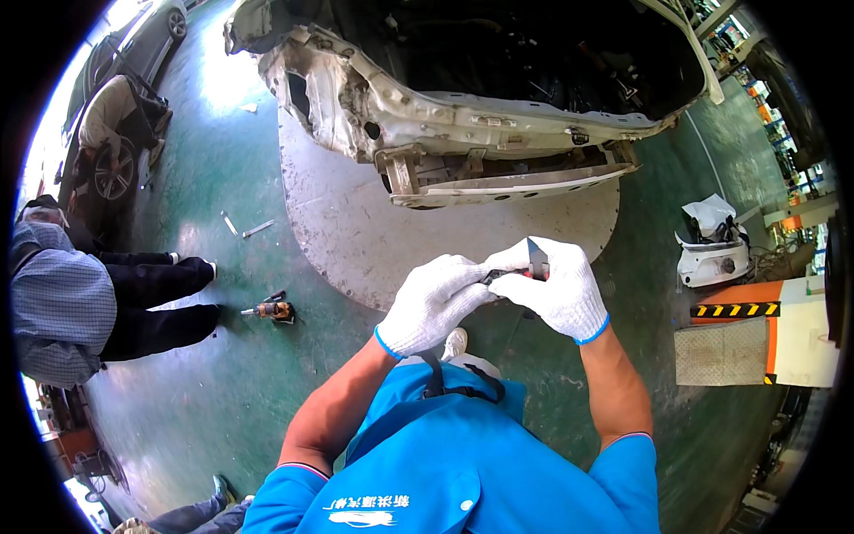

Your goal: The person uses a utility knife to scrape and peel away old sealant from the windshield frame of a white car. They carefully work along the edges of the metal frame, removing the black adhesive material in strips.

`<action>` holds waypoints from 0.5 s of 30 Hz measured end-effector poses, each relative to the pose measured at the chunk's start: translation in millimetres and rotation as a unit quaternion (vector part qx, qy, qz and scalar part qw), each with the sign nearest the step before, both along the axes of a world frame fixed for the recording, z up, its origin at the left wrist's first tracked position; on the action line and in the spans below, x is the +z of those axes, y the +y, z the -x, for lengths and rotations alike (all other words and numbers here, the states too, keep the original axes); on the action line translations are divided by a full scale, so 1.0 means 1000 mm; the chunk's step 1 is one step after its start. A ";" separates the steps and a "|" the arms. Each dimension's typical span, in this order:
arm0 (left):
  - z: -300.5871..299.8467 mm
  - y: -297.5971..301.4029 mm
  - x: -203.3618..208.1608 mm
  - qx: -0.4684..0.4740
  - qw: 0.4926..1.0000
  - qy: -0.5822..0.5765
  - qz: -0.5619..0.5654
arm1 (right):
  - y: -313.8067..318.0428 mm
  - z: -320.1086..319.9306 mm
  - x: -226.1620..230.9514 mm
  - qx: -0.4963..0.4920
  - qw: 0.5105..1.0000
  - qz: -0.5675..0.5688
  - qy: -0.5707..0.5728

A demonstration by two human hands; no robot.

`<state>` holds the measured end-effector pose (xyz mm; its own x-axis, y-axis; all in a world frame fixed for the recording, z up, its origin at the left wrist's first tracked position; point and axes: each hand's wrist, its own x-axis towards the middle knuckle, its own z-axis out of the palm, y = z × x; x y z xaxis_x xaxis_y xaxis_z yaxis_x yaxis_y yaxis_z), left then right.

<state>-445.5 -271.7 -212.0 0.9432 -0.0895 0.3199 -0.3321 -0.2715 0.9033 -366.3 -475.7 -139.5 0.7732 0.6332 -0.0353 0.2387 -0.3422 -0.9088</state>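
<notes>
Both my hands wear white knit gloves and meet in front of my chest. My right hand (559,289) grips a small dark tool (536,259) with a pointed tip that sticks up and a bit of red at its handle. My left hand (433,303) pinches the other end of the same tool, fingertips touching the right glove. Beyond the hands stands a stripped white car body (427,111), its front end bare metal with no panels. The part of the tool inside my gloves is hidden.
A grey metal floor plate (356,231) lies under the car on the green floor. A small orange power tool (269,311) lies to the left. A seated person in a checked shirt (62,303) is at far left. A white car part (712,245) and an orange-and-white machine (765,343) stand on the right.
</notes>
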 end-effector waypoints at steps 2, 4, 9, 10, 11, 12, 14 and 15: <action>0.002 -0.001 0.010 -0.003 0.997 0.053 0.056 | -0.002 0.000 -0.008 0.000 0.999 -0.025 -0.043; 0.005 0.004 0.015 0.007 0.990 0.080 0.115 | -0.001 0.000 -0.004 0.002 0.999 0.005 -0.053; 0.004 0.012 0.028 -0.003 0.981 0.134 0.139 | 0.006 0.002 -0.001 0.019 0.993 0.009 -0.116; 0.002 0.014 0.031 -0.006 0.982 0.141 0.128 | 0.008 0.003 0.000 0.023 0.991 0.010 -0.131; 0.000 0.016 0.033 -0.010 0.982 0.149 0.117 | 0.009 0.003 0.000 0.026 0.989 0.011 -0.145; -0.001 0.017 0.035 -0.015 0.982 0.157 0.106 | 0.009 0.002 0.000 0.038 0.984 0.016 -0.171; -0.005 0.019 0.039 -0.012 0.989 0.140 0.050 | 0.009 -0.001 -0.001 0.061 0.973 0.027 -0.222; -0.007 0.019 0.039 -0.011 0.991 0.132 0.022 | 0.010 -0.001 -0.003 0.064 0.972 0.018 -0.227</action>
<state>-438.7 -252.6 -172.6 0.9926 -0.1016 0.0664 -0.0879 -0.2246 0.9705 -364.9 -466.0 -142.3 0.6298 0.7293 0.2673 0.6551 -0.3138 -0.6873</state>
